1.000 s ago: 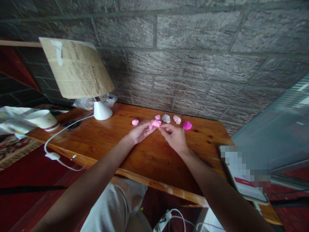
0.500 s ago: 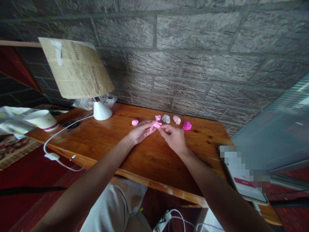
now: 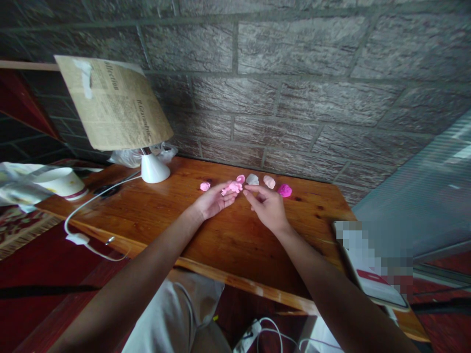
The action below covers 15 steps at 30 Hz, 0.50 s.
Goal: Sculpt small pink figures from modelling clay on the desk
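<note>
A pink piece of modelling clay with an uneven, lobed shape rests on the fingers of my left hand, palm turned up and thumb along its edge. My right hand is just right of it, slightly apart, with thumb and forefinger pinched together. Whether anything tiny sits in that pinch is too small to tell. Beyond my left fingertips is another pink lump. On the table lie a small pink lump, a white lump, a pale pink lump and a magenta lump.
A lamp with a newsprint shade stands at the back left of the wooden table, its white cord trailing over the front edge. A paper cup is at the left. A tablet-like device lies at the right edge. Behind rises a brick wall.
My right fingers have come away from the clay, a little to the right. My left hand has shifted slightly left and opened out under the piece, showing more of its fingers.
</note>
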Available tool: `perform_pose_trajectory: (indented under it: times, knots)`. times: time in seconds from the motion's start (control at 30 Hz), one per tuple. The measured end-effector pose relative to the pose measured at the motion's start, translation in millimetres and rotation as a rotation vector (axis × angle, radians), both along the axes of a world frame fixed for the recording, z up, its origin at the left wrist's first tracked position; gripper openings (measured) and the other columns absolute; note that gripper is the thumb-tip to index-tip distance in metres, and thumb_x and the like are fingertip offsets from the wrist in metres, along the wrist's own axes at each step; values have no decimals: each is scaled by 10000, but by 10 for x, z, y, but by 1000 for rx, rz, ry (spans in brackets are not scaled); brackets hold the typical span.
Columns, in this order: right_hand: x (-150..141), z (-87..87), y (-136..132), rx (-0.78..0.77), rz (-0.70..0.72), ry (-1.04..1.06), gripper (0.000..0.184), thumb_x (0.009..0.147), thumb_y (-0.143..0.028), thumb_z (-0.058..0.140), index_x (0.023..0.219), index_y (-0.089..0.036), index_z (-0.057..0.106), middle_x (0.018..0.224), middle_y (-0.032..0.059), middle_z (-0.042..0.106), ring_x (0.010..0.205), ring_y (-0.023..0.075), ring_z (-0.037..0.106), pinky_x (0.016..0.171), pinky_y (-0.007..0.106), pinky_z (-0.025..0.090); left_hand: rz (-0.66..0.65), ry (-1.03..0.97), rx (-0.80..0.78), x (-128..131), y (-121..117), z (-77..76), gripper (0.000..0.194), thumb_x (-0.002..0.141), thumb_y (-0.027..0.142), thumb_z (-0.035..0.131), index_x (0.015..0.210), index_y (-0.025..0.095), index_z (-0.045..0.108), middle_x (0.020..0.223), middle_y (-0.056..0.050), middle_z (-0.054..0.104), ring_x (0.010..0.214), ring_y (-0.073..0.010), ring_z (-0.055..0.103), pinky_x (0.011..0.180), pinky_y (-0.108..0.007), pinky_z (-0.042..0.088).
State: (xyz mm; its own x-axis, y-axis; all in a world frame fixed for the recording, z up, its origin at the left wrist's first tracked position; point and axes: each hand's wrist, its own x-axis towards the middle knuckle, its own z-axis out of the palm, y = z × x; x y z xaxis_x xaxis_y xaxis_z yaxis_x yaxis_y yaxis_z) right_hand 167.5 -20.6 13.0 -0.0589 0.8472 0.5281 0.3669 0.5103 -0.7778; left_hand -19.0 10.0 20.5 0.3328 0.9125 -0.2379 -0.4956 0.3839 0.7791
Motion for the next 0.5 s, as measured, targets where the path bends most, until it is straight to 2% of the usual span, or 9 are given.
perform_pose_trajectory:
  times: [0.2, 0.5]
  knots:
    - [-11, 19, -23, -31, 51, 5, 232, 908, -387, 638, 984, -221, 782, 771, 23, 772, 457, 122, 622, 492, 249, 489, -25, 10, 27, 7, 1, -21, 71, 879, 181, 696, 898, 125, 736, 801, -45, 756, 678, -87, 687, 676, -175, 542]
    - [-17, -10, -15, -41, 56, 33, 227, 899, -403, 648, 956, -223, 775, 726, 9, 757, 451, 125, 619, 471, 241, 480, -34, 36, 70, 0, 4, -65, 103, 830, 204, 763, 903, 136, 738, 806, -36, 754, 722, -87, 694, 705, -171, 539]
